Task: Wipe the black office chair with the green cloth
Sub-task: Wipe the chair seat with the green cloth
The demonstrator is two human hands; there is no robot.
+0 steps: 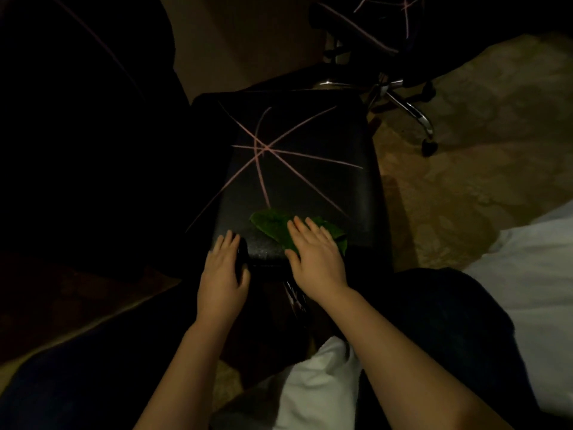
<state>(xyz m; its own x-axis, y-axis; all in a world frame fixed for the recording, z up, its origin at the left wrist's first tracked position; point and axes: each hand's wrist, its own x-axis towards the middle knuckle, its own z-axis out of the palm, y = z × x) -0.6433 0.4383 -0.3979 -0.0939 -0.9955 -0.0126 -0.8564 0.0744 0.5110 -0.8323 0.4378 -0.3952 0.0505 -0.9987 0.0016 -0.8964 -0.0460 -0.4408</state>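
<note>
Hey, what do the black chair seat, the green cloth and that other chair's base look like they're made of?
The black chair seat: probably leather or vinyl, from its faint sheen and fine grain. The green cloth: soft matte fabric, crumpled into folds. The other chair's star base: polished metal, judging by bright glints.

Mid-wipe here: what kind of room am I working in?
Probably a dim bedroom or hotel room: patterned carpet, white bedding-like fabric at the right, and a second wheeled chair beyond the black office chair.
</note>
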